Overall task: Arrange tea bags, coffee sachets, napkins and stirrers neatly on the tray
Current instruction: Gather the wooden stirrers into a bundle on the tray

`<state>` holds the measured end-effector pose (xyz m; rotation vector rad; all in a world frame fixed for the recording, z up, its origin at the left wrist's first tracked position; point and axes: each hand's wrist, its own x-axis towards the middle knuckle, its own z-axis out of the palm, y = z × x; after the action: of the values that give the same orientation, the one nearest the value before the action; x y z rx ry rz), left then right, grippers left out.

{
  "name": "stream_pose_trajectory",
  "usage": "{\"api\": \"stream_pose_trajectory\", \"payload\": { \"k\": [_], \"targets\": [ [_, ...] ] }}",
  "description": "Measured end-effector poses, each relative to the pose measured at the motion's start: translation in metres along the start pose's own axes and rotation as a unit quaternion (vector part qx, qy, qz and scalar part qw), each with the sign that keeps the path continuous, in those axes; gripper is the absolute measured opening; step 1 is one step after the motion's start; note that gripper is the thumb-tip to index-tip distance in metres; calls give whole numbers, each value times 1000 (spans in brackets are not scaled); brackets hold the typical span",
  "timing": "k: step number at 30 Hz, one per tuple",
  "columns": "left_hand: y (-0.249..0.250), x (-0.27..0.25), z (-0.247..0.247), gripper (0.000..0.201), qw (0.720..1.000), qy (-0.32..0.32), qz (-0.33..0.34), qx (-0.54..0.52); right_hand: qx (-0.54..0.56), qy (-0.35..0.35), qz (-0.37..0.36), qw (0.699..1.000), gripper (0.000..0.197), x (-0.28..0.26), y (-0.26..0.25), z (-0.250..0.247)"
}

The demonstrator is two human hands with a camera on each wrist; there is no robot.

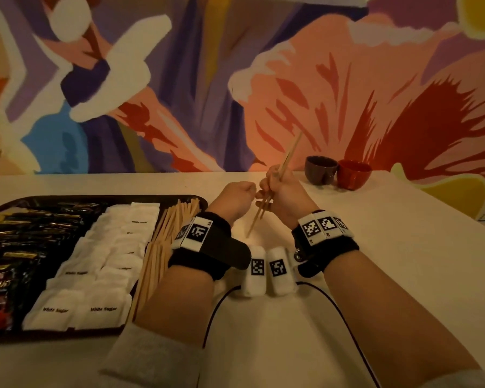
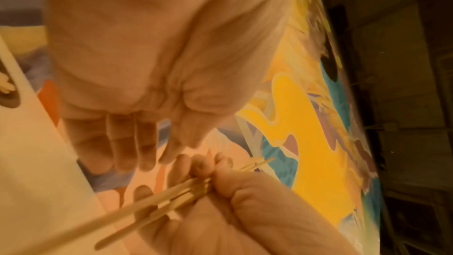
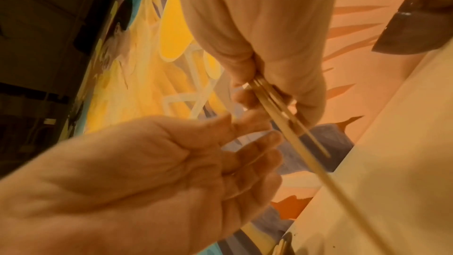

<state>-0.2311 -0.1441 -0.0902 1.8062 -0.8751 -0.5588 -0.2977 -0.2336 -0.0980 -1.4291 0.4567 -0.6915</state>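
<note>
Head view: the right hand is gripping a small bundle of wooden stirrers above the white table, just right of the black tray.
Bundle count: at least three stirrers are showing in the wrist views; the exact number cannot be told.
Left hand: it is hovering beside the bundle, fingers loosely curled, holding nothing.
Technique: judged best, the left fingers are squaring the uneven ends before the bundle is laid parallel to the stirrer pile along the tray's right edge.
Tray contents: dark coffee sachets at left and white sugar packets in the middle are lying in overlapping rows, too many to count.
Cups: two, one brown cup and one red cup, are standing touching at the table's far edge.
</note>
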Motion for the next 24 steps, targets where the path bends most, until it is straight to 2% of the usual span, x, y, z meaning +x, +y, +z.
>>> {"api": "stream_pose_trajectory", "payload": {
  "k": [3,6,10,14,19,24],
  "targets": [
    [-4,0,-1,32,997,27,23,-61,-9,-49,3,999,18,-3,-1,2],
    [-3,-2,-1,33,992,26,61,-108,-76,-64,-18,995,14,-3,0,4],
    [-5,0,-4,31,985,18,86,-146,-97,-75,-35,992,16,-3,-2,9],
    [-6,-1,-7,32,985,0,97,-141,-141,-86,7,986,15,-3,3,10],
    [-11,-3,-5,27,990,-17,93,-105,-122,-116,30,985,35,-11,1,11],
    [-13,-8,-9,25,992,15,86,-93,-135,-114,67,982,42,-18,-2,13]
  ]
}}
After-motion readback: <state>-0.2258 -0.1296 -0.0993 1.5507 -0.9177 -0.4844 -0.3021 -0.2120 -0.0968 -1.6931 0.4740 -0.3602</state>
